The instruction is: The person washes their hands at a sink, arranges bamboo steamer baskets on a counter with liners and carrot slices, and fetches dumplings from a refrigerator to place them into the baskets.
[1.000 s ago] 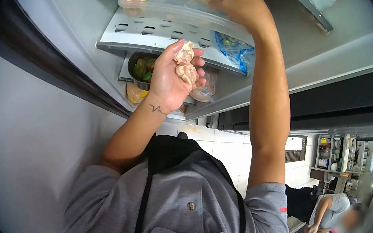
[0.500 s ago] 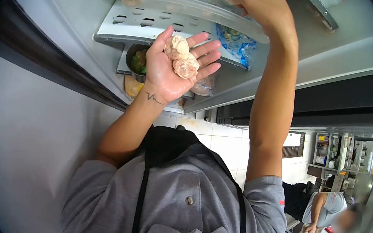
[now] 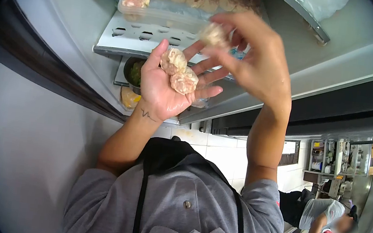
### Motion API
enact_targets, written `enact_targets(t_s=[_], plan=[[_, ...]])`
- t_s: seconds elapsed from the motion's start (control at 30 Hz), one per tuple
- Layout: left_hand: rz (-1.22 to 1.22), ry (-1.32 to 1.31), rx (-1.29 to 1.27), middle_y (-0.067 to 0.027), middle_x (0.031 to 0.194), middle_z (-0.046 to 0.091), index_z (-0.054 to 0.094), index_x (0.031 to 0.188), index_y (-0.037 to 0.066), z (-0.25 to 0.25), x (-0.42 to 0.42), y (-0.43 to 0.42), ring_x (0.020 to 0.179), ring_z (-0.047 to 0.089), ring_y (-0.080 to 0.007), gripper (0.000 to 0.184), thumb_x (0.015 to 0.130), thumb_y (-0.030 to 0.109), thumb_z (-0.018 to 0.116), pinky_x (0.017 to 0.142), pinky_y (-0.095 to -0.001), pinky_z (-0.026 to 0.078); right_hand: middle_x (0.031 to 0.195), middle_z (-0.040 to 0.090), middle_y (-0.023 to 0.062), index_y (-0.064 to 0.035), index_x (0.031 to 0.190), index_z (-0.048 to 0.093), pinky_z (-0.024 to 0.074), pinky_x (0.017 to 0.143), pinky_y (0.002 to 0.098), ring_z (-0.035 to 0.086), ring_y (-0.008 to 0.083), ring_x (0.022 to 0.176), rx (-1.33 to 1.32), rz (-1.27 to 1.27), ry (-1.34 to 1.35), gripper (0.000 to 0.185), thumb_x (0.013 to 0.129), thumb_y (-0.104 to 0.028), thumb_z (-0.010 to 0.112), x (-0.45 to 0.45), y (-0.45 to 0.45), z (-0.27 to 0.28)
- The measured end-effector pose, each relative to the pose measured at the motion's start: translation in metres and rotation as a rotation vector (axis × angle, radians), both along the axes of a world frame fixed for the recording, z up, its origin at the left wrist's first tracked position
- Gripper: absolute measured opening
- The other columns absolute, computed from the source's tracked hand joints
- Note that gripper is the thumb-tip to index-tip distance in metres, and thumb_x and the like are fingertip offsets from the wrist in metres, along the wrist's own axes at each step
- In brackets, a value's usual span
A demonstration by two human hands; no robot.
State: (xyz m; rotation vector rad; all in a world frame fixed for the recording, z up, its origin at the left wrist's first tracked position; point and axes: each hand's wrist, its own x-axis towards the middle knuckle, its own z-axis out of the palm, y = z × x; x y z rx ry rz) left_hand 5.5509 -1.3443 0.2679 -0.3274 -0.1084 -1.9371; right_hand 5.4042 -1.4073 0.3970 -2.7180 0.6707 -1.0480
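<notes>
Two pale pink dumplings (image 3: 179, 71) rest on the palm of my left hand (image 3: 164, 86), palm up with its fingers spread. To the right and slightly above, my right hand (image 3: 260, 62) pinches another dumpling (image 3: 214, 35), blurred by motion, over the left fingertips. Beyond both hands a clear plastic container (image 3: 161, 15) on the refrigerator shelf holds rows of similar dumplings, with one lying apart at its left corner.
Below the white slotted shelf (image 3: 126, 39) stand a metal pot (image 3: 132, 71) with green contents and a yellowish bag (image 3: 129, 98). The refrigerator door is at left. A co-worker (image 3: 321, 214) bends over a counter at lower right, near storage racks (image 3: 326, 157).
My right hand has come out of the container with a dumpling and moved down beside my left hand. The left hand has opened wider, still bearing two dumplings.
</notes>
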Motion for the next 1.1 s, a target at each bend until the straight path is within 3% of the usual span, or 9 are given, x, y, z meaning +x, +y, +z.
enact_targets(t_s=[0.13, 0.17, 0.3, 0.4, 0.47, 0.7, 0.77, 0.9, 1.1], plan=[[-0.052, 0.063, 0.008, -0.0269, 0.137, 0.043, 0.047, 0.139, 0.008, -0.012, 0.005, 0.002, 0.118, 0.052, -0.0395, 0.063, 0.097, 0.055, 0.04, 0.091, -0.0518, 0.054, 0.093, 0.068, 0.0208, -0.002, 0.099, 0.069, 0.0509, 0.063, 0.0372, 0.065, 0.029, 0.073, 0.239, -0.306, 0.079, 0.033, 0.078, -0.026, 0.074, 0.016, -0.018, 0.015], [-0.059, 0.048, 0.077, -0.0252, 0.132, 0.047, 0.049, 0.136, 0.008, -0.019, 0.007, 0.003, 0.107, 0.054, -0.0339, 0.06, 0.097, 0.053, 0.042, 0.083, -0.0442, 0.055, 0.087, 0.066, 0.0129, 0.0007, 0.105, 0.066, 0.0487, 0.067, 0.0336, 0.058, 0.0194, 0.073, 0.284, -0.388, 0.152, 0.04, 0.084, -0.034, 0.066, 0.023, -0.034, 0.021], [0.021, -0.101, 0.325, -0.0197, 0.112, 0.057, 0.055, 0.124, 0.008, -0.023, 0.004, 0.006, 0.082, 0.059, -0.0258, 0.053, 0.095, 0.051, 0.045, 0.066, -0.0309, 0.053, 0.096, 0.067, 0.0274, 0.0069, 0.097, 0.066, 0.0502, 0.081, 0.0414, 0.065, 0.0383, 0.091, 0.173, -0.367, 0.106, 0.035, 0.079, -0.023, 0.063, 0.038, -0.092, -0.017], [0.033, -0.125, 0.334, -0.0197, 0.113, 0.058, 0.056, 0.123, 0.008, -0.03, 0.006, 0.003, 0.083, 0.061, -0.026, 0.053, 0.095, 0.051, 0.045, 0.065, -0.0311, 0.053, 0.106, 0.063, 0.034, 0.0095, 0.105, 0.064, 0.0464, 0.094, 0.0452, 0.06, 0.0452, 0.108, 0.237, -0.339, 0.123, 0.041, 0.079, -0.021, 0.054, 0.048, -0.09, -0.022], [0.035, -0.124, 0.333, -0.0195, 0.113, 0.058, 0.056, 0.123, 0.008, -0.033, 0.007, 0.003, 0.082, 0.061, -0.0259, 0.053, 0.095, 0.051, 0.045, 0.066, -0.031, 0.053, 0.1, 0.069, 0.0186, 0.0033, 0.116, 0.063, 0.0478, 0.084, 0.0368, 0.064, 0.0267, 0.094, 0.362, -0.43, 0.107, 0.044, 0.08, -0.021, 0.061, 0.046, -0.086, -0.023], [0.037, -0.171, 0.35, -0.019, 0.113, 0.059, 0.056, 0.123, 0.008, -0.038, 0.004, -0.002, 0.082, 0.062, -0.0253, 0.053, 0.095, 0.052, 0.044, 0.065, -0.0306, 0.052, 0.093, 0.069, 0.018, 0.0081, 0.109, 0.065, 0.0478, 0.082, 0.0345, 0.065, 0.0256, 0.087, 0.492, -0.34, 0.108, 0.042, 0.077, -0.02, 0.066, 0.051, -0.065, -0.013], [0.046, -0.179, 0.344, -0.0188, 0.112, 0.059, 0.056, 0.123, 0.008, -0.038, 0.005, -0.001, 0.082, 0.062, -0.0251, 0.053, 0.095, 0.052, 0.044, 0.066, -0.0306, 0.052, 0.09, 0.067, 0.0299, 0.0074, 0.097, 0.067, 0.05, 0.08, 0.0442, 0.067, 0.0361, 0.088, 0.322, -0.387, 0.206, 0.04, 0.076, -0.025, 0.06, 0.054, -0.072, -0.015], [0.082, -0.212, 0.323, -0.0182, 0.112, 0.06, 0.056, 0.123, 0.008, -0.035, 0.008, -0.001, 0.082, 0.062, -0.0247, 0.054, 0.095, 0.052, 0.044, 0.066, -0.0303, 0.052, 0.103, 0.067, 0.0294, 0.0069, 0.1, 0.066, 0.0492, 0.086, 0.0422, 0.064, 0.0414, 0.096, 0.408, -0.316, 0.187, 0.038, 0.078, -0.024, 0.068, 0.055, -0.055, 0.01], [0.074, -0.215, 0.33, -0.0179, 0.112, 0.06, 0.056, 0.124, 0.009, -0.034, 0.01, -0.001, 0.082, 0.061, -0.0247, 0.054, 0.095, 0.053, 0.045, 0.065, -0.0301, 0.051, 0.118, 0.061, 0.0315, 0.0053, 0.129, 0.054, 0.0443, 0.099, 0.0432, 0.059, 0.0426, 0.111, 0.038, -0.304, 0.307, 0.063, 0.08, -0.033, 0.067, 0.054, -0.082, -0.009]])
